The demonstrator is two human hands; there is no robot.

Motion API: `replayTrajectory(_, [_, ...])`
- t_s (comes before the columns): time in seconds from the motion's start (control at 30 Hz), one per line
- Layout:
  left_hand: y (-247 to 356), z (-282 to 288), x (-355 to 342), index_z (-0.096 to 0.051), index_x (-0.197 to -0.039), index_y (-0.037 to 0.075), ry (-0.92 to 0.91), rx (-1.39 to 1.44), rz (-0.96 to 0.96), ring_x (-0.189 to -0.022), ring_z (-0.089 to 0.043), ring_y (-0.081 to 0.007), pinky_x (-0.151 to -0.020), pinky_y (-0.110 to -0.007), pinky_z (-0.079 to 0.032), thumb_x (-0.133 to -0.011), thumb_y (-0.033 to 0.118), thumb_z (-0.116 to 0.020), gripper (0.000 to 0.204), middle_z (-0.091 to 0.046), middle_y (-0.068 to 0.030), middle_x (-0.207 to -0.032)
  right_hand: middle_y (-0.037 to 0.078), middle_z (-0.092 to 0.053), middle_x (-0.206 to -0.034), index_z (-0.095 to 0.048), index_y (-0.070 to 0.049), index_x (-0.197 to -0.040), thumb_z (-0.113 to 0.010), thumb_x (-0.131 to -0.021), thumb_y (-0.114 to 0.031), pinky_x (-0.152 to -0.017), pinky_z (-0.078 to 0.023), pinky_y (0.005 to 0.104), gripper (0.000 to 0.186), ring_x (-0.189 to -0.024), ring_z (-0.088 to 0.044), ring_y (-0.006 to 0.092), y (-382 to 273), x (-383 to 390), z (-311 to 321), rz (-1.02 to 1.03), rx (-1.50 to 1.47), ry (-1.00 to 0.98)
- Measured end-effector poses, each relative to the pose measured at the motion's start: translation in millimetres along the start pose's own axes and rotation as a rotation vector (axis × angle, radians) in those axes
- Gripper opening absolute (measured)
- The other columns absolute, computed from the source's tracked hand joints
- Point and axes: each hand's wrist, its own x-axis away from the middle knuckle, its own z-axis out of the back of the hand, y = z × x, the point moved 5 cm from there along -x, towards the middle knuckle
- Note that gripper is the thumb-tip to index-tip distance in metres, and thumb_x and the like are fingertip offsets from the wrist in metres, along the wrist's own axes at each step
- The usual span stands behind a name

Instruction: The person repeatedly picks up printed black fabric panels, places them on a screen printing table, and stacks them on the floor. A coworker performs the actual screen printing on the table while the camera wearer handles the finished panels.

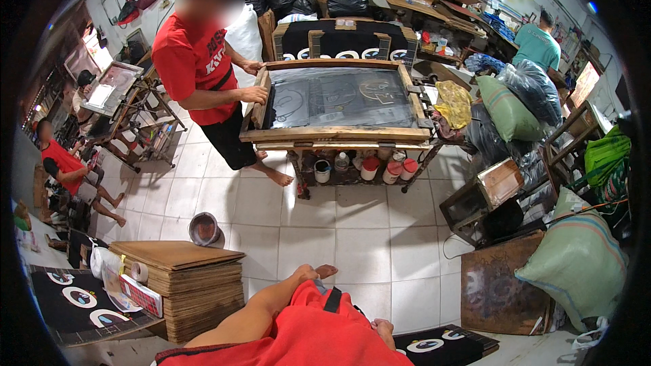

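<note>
At the bottom centre, my left hand [306,273] rests on my left leg by the grey shorts, its fingers curled, whatever is under them hidden. My right hand [382,331] is low beside my red clothing [312,335], fingers bent, contents unclear. Left of my forearm stands a stack of brown boards [203,298]. Beside my right hand lies a black printed panel [478,346] with white eye shapes. Across from me, a person in red [186,54] grips the wooden screen frame [339,134] on a wheeled table.
Tubs [369,168] sit under that table; a bucket [203,228] stands on the tiles. Left are seated people [61,163] and a printed panel [51,305]. Right are sacks [576,264], a leaning board [495,298], chairs [569,142] and a person in teal [536,47]. Black bags [346,0] line the back.
</note>
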Motion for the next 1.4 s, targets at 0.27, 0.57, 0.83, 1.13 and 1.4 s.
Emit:
replayTrajectory(0.27, [14.0, 3.0, 14.7, -0.071, -0.091, 0.009, -0.009, -0.203, -0.291, -0.09, -0.064, -0.0313, -0.079, -0.037, -0.05, -0.074, 0.032, -0.061, 0.03, -0.066, -0.0185, -0.095, 0.012, -0.061, -0.07, -0.062, 0.006, -0.073, -0.058, -0.076, 0.002, -0.056, -0.053, 0.0281, 0.007, -0.063, -0.061, 0.0188, -1.3, -4.0, 1.4, 0.092, 0.198, -0.02])
replayTrajectory(0.57, [19.1, 5.4, 18.2, -0.07, -0.092, 0.006, -0.012, -0.178, -0.292, -0.089, -0.064, -0.0283, -0.081, -0.036, -0.05, -0.067, 0.032, -0.067, 0.036, -0.067, -0.0174, -0.093, 0.014, -0.063, -0.074, -0.064, 0.008, -0.084, -0.057, -0.078, 0.0, -0.058, -0.053, 0.0275, 0.012, -0.065, -0.062, 0.0199, -3.8, 2.1, 3.4, 0.028, 0.075, 0.048])
replayTrajectory(0.83, [-16.2, -22.5, -30.4, -0.07, -0.092, 0.006, 0.002, -0.18, -0.342, -0.089, -0.064, -0.0294, -0.081, -0.037, -0.05, -0.07, 0.03, -0.065, 0.033, -0.067, -0.0178, -0.094, 0.014, -0.063, -0.073, -0.064, 0.007, -0.082, -0.056, -0.078, 0.001, -0.059, -0.053, 0.0282, 0.011, -0.067, -0.062, 0.0198, 0.5, -6.6, 3.5, 0.087, 0.15, 0.005])
replayTrajectory(1.13, [-10.6, -7.0, -9.7, -0.07, -0.093, 0.005, 0.018, 0.045, -0.026, -0.088, -0.065, -0.0289, -0.08, -0.037, -0.05, -0.071, 0.032, -0.065, 0.036, -0.067, -0.0187, -0.093, 0.012, -0.062, -0.072, -0.063, 0.006, -0.077, -0.056, -0.076, 0.002, -0.057, -0.052, 0.0277, 0.008, -0.065, -0.061, 0.0184, -1.4, 0.8, 2.8, 0.018, 0.034, 0.054])
replayTrajectory(1.4, [-11.7, -6.5, -8.8, -0.07, -0.094, 0.006, -0.002, 0.062, -0.039, -0.087, -0.065, -0.028, -0.079, -0.036, -0.05, -0.07, 0.032, -0.067, 0.036, -0.067, -0.0182, -0.092, 0.012, -0.062, -0.071, -0.063, 0.008, -0.084, -0.056, -0.077, 0.0, -0.053, -0.051, 0.0257, 0.013, -0.059, -0.061, 0.0173, -2.5, 2.5, 2.2, -0.021, 0.05, 0.07])
